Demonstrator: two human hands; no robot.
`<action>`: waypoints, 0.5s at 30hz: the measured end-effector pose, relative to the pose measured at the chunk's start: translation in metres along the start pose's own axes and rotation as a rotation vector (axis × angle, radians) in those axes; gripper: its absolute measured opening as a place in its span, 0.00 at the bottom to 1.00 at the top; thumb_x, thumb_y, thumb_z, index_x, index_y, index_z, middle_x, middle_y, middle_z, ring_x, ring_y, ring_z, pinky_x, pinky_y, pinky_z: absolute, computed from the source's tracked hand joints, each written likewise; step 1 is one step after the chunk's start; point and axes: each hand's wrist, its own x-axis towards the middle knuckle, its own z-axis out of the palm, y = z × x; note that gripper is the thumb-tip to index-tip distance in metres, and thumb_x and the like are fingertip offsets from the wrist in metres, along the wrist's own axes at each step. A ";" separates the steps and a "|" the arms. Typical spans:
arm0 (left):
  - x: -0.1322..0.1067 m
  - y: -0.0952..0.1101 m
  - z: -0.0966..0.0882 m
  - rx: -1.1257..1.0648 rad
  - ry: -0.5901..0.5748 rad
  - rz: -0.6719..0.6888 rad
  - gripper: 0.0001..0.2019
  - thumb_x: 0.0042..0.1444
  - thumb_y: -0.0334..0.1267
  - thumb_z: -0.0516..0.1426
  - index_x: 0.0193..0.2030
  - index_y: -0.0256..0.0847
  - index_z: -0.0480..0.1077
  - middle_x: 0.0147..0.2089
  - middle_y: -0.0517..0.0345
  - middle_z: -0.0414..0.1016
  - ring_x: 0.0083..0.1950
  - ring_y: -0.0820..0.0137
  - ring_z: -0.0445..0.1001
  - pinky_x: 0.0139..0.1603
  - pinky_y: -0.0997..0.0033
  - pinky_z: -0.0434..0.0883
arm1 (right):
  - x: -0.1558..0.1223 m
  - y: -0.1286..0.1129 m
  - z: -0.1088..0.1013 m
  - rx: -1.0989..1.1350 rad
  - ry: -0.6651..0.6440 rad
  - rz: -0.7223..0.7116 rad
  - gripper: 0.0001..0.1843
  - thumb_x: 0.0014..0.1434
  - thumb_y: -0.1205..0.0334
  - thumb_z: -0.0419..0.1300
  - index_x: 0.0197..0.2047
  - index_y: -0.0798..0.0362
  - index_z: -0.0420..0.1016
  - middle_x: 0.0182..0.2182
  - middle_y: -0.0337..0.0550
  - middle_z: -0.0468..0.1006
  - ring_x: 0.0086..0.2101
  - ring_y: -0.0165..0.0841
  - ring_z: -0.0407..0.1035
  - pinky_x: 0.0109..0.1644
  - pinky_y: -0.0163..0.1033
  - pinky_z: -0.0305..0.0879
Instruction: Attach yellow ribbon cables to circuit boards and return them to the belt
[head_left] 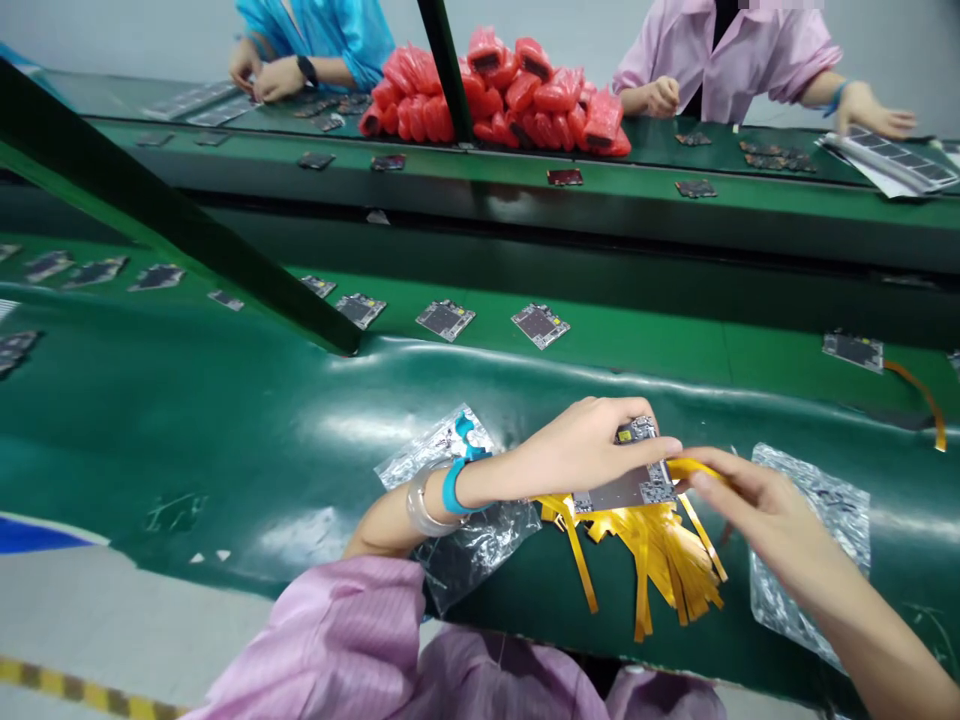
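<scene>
My left hand (pixel 611 440) grips a circuit board (pixel 622 490) from above, thumb along its face near the right edge. At that edge, my right hand (pixel 731 485) pinches an orange flex cable (pixel 690 467) between thumb and fingers. The cable's end meets the board's edge, though I cannot tell whether it is joined. Below the board, a fanned pile of orange flex cables (pixel 667 560) lies on the green mat. A blue wrist strap (pixel 454 485) and a clear bangle circle my left wrist.
Clear plastic bags (pixel 480 550) lie left and right of the cables. Several circuit boards (pixel 541 325) rest on the green belt (pixel 675 340) ahead; one board (pixel 853 350) has a cable attached. A dark post (pixel 225 240) slants across the left. Beyond, two people work beside red bubble-wrapped bundles (pixel 525 90).
</scene>
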 end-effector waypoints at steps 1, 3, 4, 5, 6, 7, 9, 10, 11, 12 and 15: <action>0.001 -0.002 0.001 0.020 0.006 0.010 0.19 0.66 0.56 0.55 0.38 0.40 0.70 0.29 0.64 0.70 0.29 0.75 0.66 0.29 0.73 0.59 | 0.002 -0.001 0.002 -0.021 -0.031 0.010 0.21 0.57 0.39 0.66 0.45 0.45 0.85 0.29 0.40 0.81 0.31 0.37 0.75 0.33 0.37 0.71; 0.006 -0.008 0.001 0.034 0.010 0.035 0.17 0.66 0.55 0.55 0.41 0.41 0.70 0.31 0.63 0.74 0.30 0.73 0.69 0.32 0.72 0.63 | 0.009 -0.002 0.005 -0.038 -0.074 0.023 0.18 0.55 0.43 0.69 0.42 0.46 0.85 0.26 0.37 0.79 0.27 0.34 0.72 0.30 0.35 0.68; 0.010 -0.013 -0.001 0.028 0.024 0.050 0.17 0.66 0.54 0.55 0.42 0.41 0.69 0.32 0.62 0.76 0.31 0.72 0.71 0.34 0.72 0.66 | 0.014 -0.002 0.005 -0.027 -0.080 0.022 0.17 0.55 0.44 0.69 0.40 0.47 0.85 0.26 0.37 0.80 0.27 0.33 0.72 0.30 0.35 0.68; 0.015 -0.019 -0.004 0.024 0.053 0.063 0.17 0.66 0.54 0.55 0.44 0.41 0.68 0.35 0.60 0.77 0.35 0.71 0.74 0.36 0.72 0.68 | 0.020 -0.002 0.004 -0.005 -0.078 0.017 0.18 0.55 0.44 0.70 0.39 0.48 0.85 0.28 0.38 0.81 0.29 0.34 0.74 0.32 0.35 0.69; 0.022 -0.026 -0.008 0.028 0.107 0.077 0.17 0.66 0.54 0.56 0.46 0.41 0.68 0.39 0.57 0.79 0.39 0.69 0.76 0.40 0.71 0.70 | 0.028 -0.002 0.001 0.020 -0.059 0.008 0.18 0.54 0.43 0.70 0.38 0.49 0.85 0.30 0.40 0.82 0.32 0.36 0.76 0.34 0.36 0.70; 0.029 -0.033 -0.015 0.052 0.178 0.085 0.18 0.66 0.54 0.56 0.48 0.40 0.67 0.45 0.54 0.79 0.45 0.67 0.77 0.45 0.70 0.72 | 0.038 -0.002 -0.004 0.044 -0.022 -0.009 0.20 0.53 0.43 0.71 0.38 0.50 0.85 0.32 0.42 0.84 0.35 0.39 0.77 0.37 0.37 0.72; 0.045 -0.051 -0.032 0.204 0.328 0.066 0.18 0.67 0.51 0.56 0.53 0.39 0.66 0.55 0.48 0.76 0.55 0.64 0.75 0.54 0.66 0.72 | 0.063 -0.003 -0.019 0.060 0.081 -0.080 0.22 0.50 0.42 0.72 0.40 0.52 0.84 0.37 0.47 0.85 0.42 0.44 0.78 0.44 0.41 0.74; 0.051 -0.060 -0.042 0.307 0.368 0.031 0.18 0.68 0.49 0.56 0.56 0.38 0.65 0.59 0.46 0.74 0.59 0.63 0.74 0.58 0.65 0.71 | 0.078 -0.002 -0.030 0.044 0.145 -0.127 0.24 0.52 0.41 0.71 0.42 0.52 0.84 0.40 0.48 0.85 0.45 0.46 0.78 0.47 0.43 0.74; 0.057 -0.069 -0.053 0.415 0.370 -0.018 0.19 0.67 0.46 0.56 0.58 0.37 0.64 0.61 0.44 0.72 0.62 0.62 0.72 0.62 0.64 0.69 | 0.094 -0.002 -0.041 0.001 0.203 -0.179 0.26 0.55 0.40 0.68 0.46 0.53 0.83 0.42 0.50 0.85 0.46 0.47 0.78 0.49 0.45 0.74; 0.061 -0.078 -0.064 0.477 0.362 -0.062 0.19 0.67 0.43 0.57 0.60 0.36 0.64 0.62 0.43 0.71 0.63 0.61 0.71 0.64 0.63 0.68 | 0.109 0.000 -0.052 -0.077 0.280 -0.227 0.28 0.59 0.38 0.64 0.50 0.53 0.81 0.45 0.53 0.84 0.47 0.47 0.78 0.50 0.46 0.74; 0.059 -0.104 -0.101 0.592 0.356 -0.200 0.22 0.63 0.31 0.57 0.64 0.36 0.63 0.68 0.39 0.66 0.72 0.54 0.62 0.71 0.50 0.59 | 0.142 0.011 -0.079 -0.222 0.473 -0.273 0.34 0.64 0.36 0.54 0.61 0.54 0.71 0.55 0.64 0.78 0.56 0.59 0.71 0.54 0.61 0.70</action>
